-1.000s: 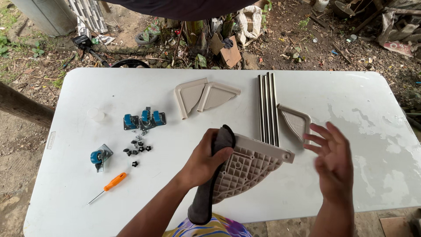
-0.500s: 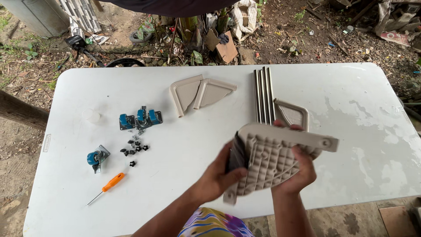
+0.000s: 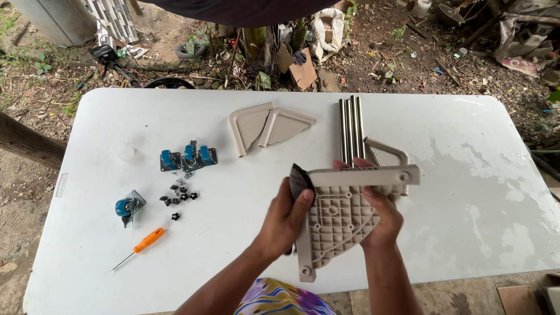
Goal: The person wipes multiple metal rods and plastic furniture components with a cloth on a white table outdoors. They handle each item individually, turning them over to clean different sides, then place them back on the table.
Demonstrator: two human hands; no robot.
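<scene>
Now both your hands, left hand point(image 3: 286, 219) and right hand point(image 3: 382, 216), have closed around the beige ribbed corner shelf point(image 3: 341, 219) at centre frame; it looks stiff and light, so grip its edges.

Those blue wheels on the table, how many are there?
4: three blue caster wheels sit in a cluster left of the beige corner pieces, and one caster lies alone nearer the orange screwdriver. More could be hidden.
</scene>
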